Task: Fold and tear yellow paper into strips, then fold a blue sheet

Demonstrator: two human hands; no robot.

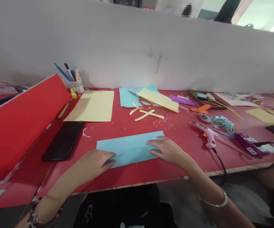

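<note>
A light blue strip of paper lies flat on the red table in front of me, its long side running left to right. On its left end rests my left hand, thumb and forefinger apart at the lower corner. My right hand lies over the right end with its fingers spread on the sheet. Neither hand grips the paper. Beyond it are cut yellow paper strips and scissors with orange handles, partly under a folded yellow sheet.
On the left stand a red board, a black phone, a yellow sheet and a pen cup. To the right lie a pink glue gun with its cord and a purple power strip. A white partition closes the back.
</note>
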